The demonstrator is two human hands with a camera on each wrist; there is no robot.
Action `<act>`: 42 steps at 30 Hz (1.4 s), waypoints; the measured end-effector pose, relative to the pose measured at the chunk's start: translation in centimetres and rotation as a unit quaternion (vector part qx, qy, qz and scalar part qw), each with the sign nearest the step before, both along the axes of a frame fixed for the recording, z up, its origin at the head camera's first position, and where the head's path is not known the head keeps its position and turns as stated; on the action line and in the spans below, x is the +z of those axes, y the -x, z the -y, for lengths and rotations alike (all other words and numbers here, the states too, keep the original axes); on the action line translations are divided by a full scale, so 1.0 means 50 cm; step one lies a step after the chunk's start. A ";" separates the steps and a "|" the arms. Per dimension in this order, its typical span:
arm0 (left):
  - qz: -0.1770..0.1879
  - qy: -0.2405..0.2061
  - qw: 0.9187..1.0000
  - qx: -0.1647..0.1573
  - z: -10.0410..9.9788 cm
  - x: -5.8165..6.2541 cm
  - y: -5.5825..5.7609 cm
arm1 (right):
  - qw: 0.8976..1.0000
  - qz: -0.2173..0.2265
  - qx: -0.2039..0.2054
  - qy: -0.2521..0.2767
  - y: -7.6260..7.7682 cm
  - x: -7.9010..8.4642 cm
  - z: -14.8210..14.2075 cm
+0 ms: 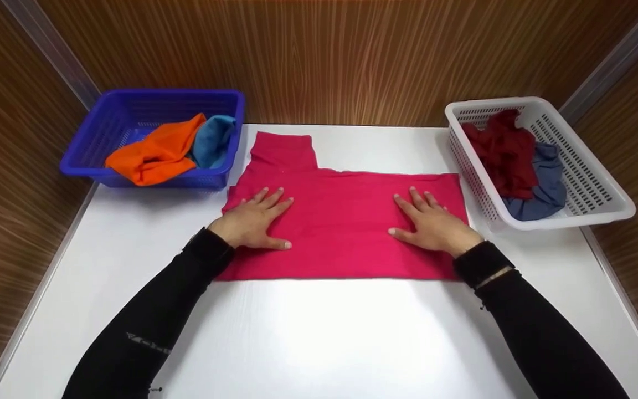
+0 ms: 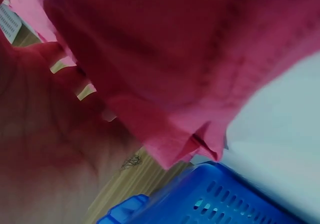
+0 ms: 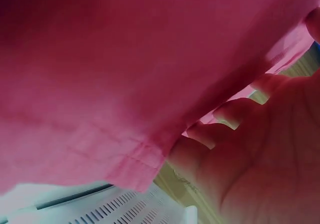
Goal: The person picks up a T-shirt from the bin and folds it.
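Observation:
A pink folded garment, looking like a shirt, lies flat on the white table, with a sleeve-like flap sticking out at its upper left. My left hand rests spread on the garment's left part, thumb pointing inward. On the right part, my right hand lies with fingers spread and straight. The left wrist view shows the left palm beside the pink cloth. Seen in the right wrist view, the right palm has its fingertips against the cloth.
At the back left stands a blue basket with an orange cloth and a teal cloth. A white basket at the back right holds a dark red cloth and a grey-blue cloth. Wood-patterned panels enclose the table.

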State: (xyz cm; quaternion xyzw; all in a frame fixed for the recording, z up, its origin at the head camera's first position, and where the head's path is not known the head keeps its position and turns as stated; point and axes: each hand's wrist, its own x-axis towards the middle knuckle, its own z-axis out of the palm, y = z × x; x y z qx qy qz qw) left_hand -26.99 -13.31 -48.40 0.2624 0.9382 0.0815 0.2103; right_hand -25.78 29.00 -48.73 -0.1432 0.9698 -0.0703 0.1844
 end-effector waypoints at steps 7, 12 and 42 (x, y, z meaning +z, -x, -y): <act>-0.003 0.021 1.000 0.002 0.006 0.001 -0.069 | 1.000 -0.018 0.006 0.000 -0.053 -0.006 0.011; -0.013 0.023 1.000 0.005 0.009 -0.002 -0.126 | 1.000 -0.024 0.008 0.001 -0.101 0.001 0.019; -0.163 -0.002 0.986 0.037 -0.049 0.028 0.094 | 0.979 -0.203 0.017 -0.015 -0.019 0.020 0.005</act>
